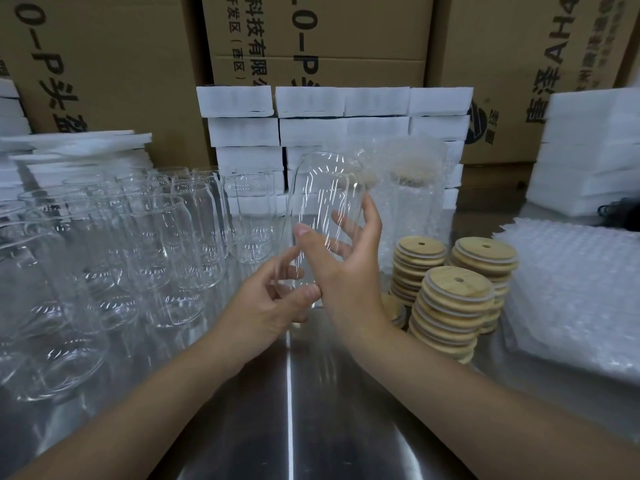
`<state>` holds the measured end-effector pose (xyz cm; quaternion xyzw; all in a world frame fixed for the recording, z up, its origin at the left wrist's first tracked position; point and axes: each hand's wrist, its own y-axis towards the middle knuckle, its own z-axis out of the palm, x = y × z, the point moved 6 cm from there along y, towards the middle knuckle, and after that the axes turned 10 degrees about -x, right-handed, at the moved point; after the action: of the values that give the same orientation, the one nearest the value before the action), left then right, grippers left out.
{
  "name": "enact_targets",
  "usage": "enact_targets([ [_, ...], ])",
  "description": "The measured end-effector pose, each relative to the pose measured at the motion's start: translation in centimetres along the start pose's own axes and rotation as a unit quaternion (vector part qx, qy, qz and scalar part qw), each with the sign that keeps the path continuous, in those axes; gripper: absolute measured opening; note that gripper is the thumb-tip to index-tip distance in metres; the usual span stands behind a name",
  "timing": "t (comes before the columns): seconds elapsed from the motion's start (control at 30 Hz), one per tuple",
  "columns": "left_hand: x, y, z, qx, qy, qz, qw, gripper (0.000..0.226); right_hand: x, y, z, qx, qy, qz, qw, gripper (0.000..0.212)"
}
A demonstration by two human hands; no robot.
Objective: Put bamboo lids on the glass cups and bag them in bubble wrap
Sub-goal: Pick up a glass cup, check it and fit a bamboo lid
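At nine o'clock, many bare glass cups (166,244) crowd the counter (294,410). At centre, my left hand (273,299) and right hand (343,261) both grip one unlidded cup (322,202). At one o'clock a few bagged cups (408,188) stand finished. At three o'clock sit the lid stacks (453,299) and bubble bags (571,299). I judge most of the work lies ahead.

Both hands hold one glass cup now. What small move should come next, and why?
Probably the right hand should let go and take the top bamboo lid from the nearest stack. The glass cup carries no lid yet, the left hand grips its lower end, and the stack stands just right of it.
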<state>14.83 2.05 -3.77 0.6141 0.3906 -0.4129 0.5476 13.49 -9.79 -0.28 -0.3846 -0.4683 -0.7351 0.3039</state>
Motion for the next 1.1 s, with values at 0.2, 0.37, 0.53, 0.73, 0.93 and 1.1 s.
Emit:
enact_targets([
  [0.2,0.3,0.4,-1.4,-0.104,-0.018,0.016,0.994,0.08,-1.2,0.8,0.2,-0.013,0.084,0.099,0.992,0.078],
  [0.37,0.2,0.4,-1.2,-0.087,-0.038,0.007,0.995,0.066,-1.4,0.8,0.3,-0.017,0.084,0.119,0.989,0.084],
  [0.53,0.0,0.3,-1.1,-0.062,-0.059,-0.026,0.996,0.058,-1.7,0.8,0.2,0.003,0.09,0.146,0.985,0.071],
  [0.73,0.2,0.4,-0.7,-0.018,-0.126,-0.096,0.987,0.048,-1.7,0.8,0.5,0.015,0.131,0.177,0.975,0.065],
  [0.93,0.5,0.2,-0.3,0.014,-0.126,-0.138,0.982,0.072,-1.4,1.0,0.3,-0.001,0.125,0.175,0.977,0.078],
  [1.1,0.7,0.0,0.0,0.048,-0.145,-0.174,0.973,0.07,-1.7,0.8,0.5,-0.007,0.124,0.206,0.971,0.091],
])
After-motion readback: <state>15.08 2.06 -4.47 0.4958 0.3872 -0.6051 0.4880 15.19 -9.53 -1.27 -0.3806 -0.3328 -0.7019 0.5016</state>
